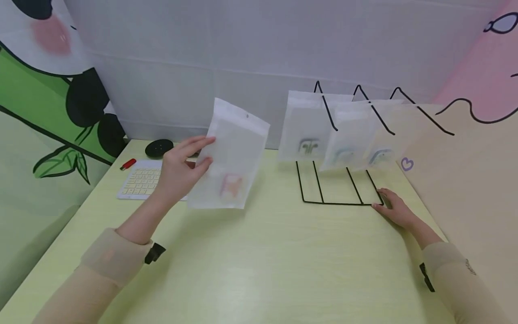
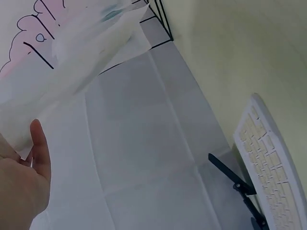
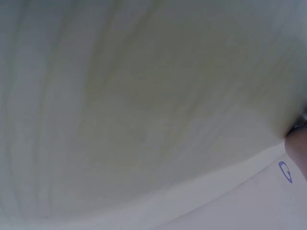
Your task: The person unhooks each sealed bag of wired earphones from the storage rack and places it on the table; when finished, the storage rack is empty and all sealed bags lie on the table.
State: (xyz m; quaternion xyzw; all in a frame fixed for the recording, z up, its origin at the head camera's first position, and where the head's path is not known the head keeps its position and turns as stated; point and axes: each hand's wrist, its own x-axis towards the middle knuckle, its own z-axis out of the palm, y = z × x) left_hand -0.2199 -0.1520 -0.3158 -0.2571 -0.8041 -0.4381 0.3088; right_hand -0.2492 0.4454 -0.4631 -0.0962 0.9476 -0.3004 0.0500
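Observation:
My left hand (image 1: 180,168) pinches the left edge of a translucent white pouch (image 1: 238,144) between thumb and fingers. The pouch hangs in the air over the table, with a hole near its top and something reddish inside, too blurred to name. At the right, my right hand (image 1: 396,210) grips the front right corner of a black wire display rack (image 1: 337,203). Several similar pouches (image 1: 305,121) hang from the rack's hooks; one shows white earphones (image 1: 309,146). The right wrist view has only a bit of the hand (image 3: 297,146) and a blurred pale surface.
Behind my left forearm lie a white keyboard (image 1: 139,181), a red USB stick (image 1: 128,164) and a black round object (image 1: 159,148). A dark hinged stand (image 2: 235,182) shows beside the keyboard in the left wrist view. Printed cloth walls (image 1: 170,90) border the table.

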